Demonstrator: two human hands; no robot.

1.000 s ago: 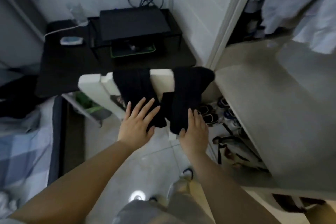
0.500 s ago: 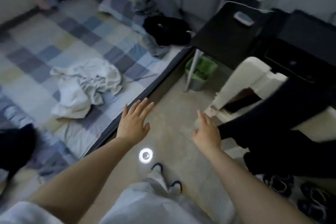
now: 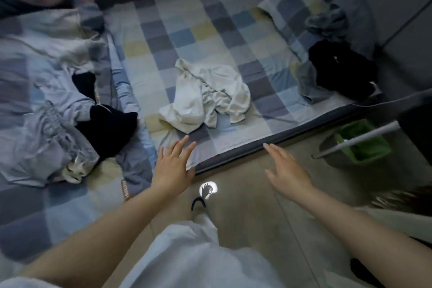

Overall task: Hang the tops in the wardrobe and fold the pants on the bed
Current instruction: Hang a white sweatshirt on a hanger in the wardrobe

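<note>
A crumpled white garment (image 3: 205, 96) lies in the middle of the bed (image 3: 205, 30), which has a blue and yellow checked sheet. A black garment (image 3: 341, 70) sits on a grey-blue one at the bed's right end. At the left lie a pale blue garment (image 3: 49, 124) and another black one (image 3: 107, 128). My left hand (image 3: 173, 168) hovers over the bed's near edge, just below the white garment, fingers straight, holding nothing. My right hand (image 3: 285, 170) is out over the floor beside the bed, also empty with fingers extended.
A green bin (image 3: 360, 145) stands on the floor at the right, with a white pole (image 3: 355, 140) across it. A dark table edge (image 3: 416, 124) juts in at far right. My legs in pale trousers (image 3: 198, 257) stand on the tiled floor.
My view has swung left from the black garment on the white chair to the bed. Both hands left that garment and now reach empty toward the bed.
</note>
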